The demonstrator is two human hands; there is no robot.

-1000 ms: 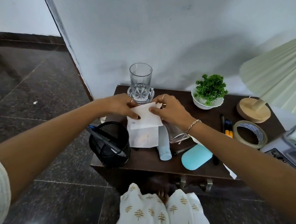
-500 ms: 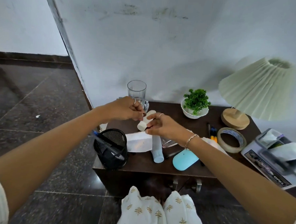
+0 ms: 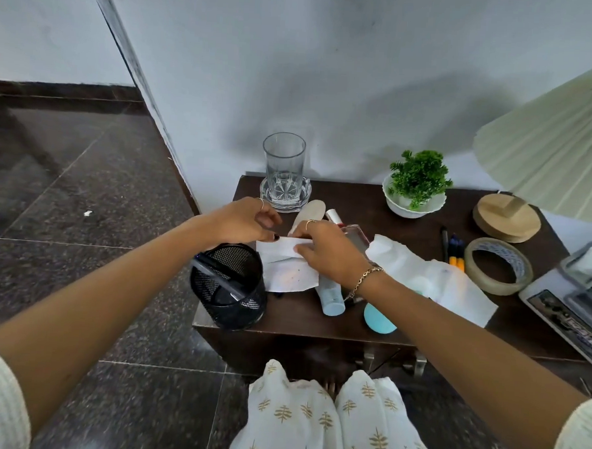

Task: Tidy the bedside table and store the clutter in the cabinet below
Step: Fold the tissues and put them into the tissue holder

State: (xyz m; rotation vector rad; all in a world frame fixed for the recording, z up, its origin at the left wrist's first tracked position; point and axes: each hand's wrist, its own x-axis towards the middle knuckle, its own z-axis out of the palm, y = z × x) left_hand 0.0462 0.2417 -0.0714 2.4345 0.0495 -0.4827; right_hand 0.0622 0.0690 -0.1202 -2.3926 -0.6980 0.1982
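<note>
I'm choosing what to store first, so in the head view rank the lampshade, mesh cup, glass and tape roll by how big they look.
1. Lampshade, though cut off by the frame.
2. Mesh cup, nearest the camera.
3. Glass and tape roll look alike.

We see bare forearms, cream ribbed sleeves at frame's near corners. Left hand point(image 3: 245, 221): thin ring, dark nail polish. Right hand point(image 3: 327, 251): gold ring on one finger, gold chain bracelet point(image 3: 365, 279) at wrist. White garment with gold leaf print point(image 3: 325, 421) over the knees.
</note>
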